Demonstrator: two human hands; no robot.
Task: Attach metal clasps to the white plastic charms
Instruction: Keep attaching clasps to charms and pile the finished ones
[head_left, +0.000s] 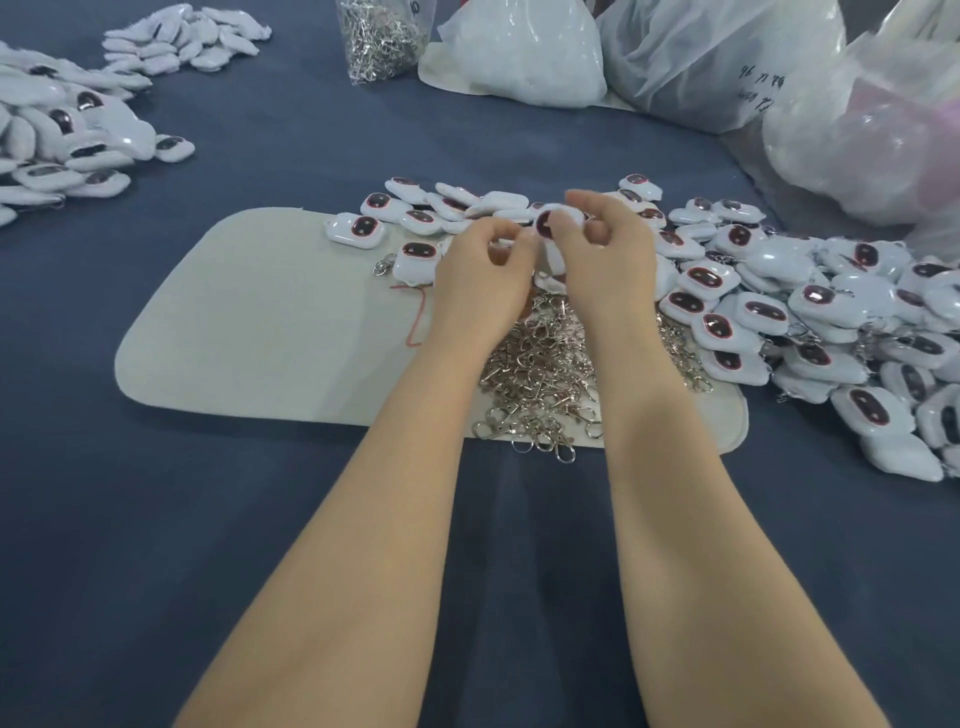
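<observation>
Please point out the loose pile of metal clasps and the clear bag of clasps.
Loose pile of silver metal clasps (540, 369): head view, centre of the pile.
Clear plastic bag of metal clasps (379, 41): head view, middle of the bag.

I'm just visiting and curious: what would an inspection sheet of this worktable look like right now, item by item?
Surface: blue cloth table with a pale mat lying on it.
Job's things: one held charm; a charm pile spreading right of the mat; loose clasps heaped on the mat beneath the wrists.
Clutter: red thread on the mat; second charm pile far left; clasp bag and plastic bags at the back.
Hands: right hand pinches the held charm; left hand is curled beside it, and what it pinches is hidden.
Cables: nothing seen.
Surroundings: nothing seen beyond the table.
</observation>
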